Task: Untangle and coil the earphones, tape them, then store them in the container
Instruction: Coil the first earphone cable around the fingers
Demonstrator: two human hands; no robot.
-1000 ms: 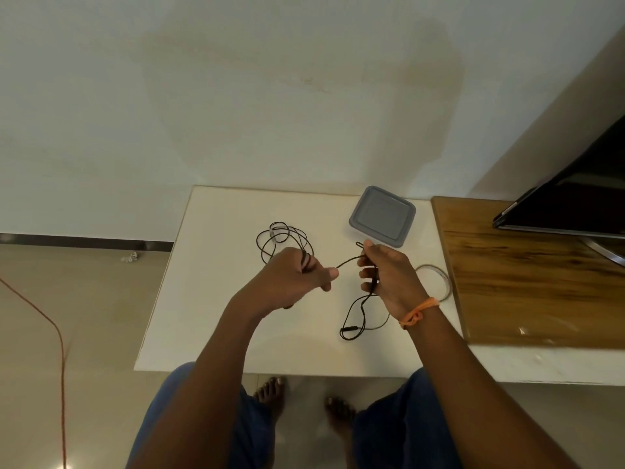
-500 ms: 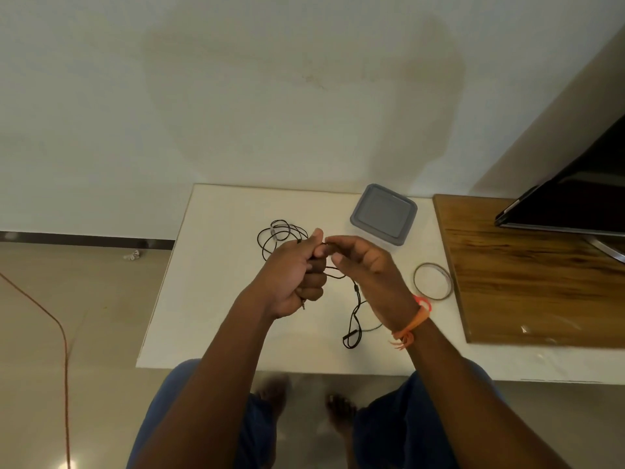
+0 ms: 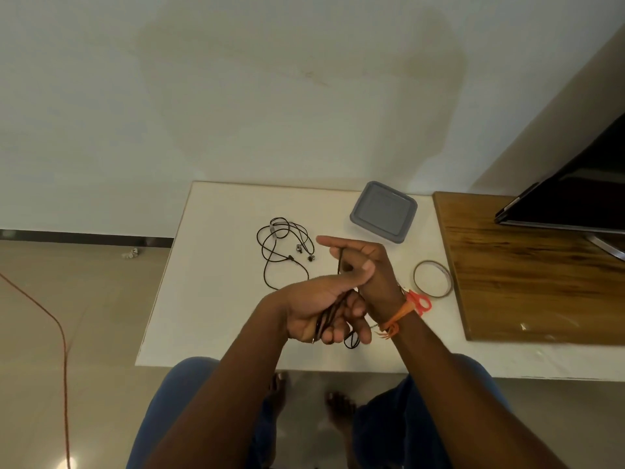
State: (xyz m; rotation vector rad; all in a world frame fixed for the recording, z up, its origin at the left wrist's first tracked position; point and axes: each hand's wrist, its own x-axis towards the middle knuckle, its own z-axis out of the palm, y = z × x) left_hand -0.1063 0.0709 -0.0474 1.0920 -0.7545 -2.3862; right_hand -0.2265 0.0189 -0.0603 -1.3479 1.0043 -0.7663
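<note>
Winding looks to be the step in hand: the left hand curls its fingers round a bundle of black earphone cable, gathered strands lying across the palm so the turns stay put, while the right hand pinches a strand between thumb and forefinger just above it, its other fingers half extended, likely to feed the cord round the left hand's fingers. Both hands hover over the near half of the white table, close to its front edge, which keeps the loose tail hanging free (a small loop dangles below the left fingers). The rest of the earphones, with the earbuds, lies in loose loops on the table toward the far left of centre; whether that is the same cord or a second set I cannot tell. The grey container, its lid on, sits at the far edge, and the tape roll lies flat by the right side against the wooden board, both within easy reach for later steps. Red-handled scissors peek from behind the right wrist. Coiling is unfinished; taping and storing remain.
</note>
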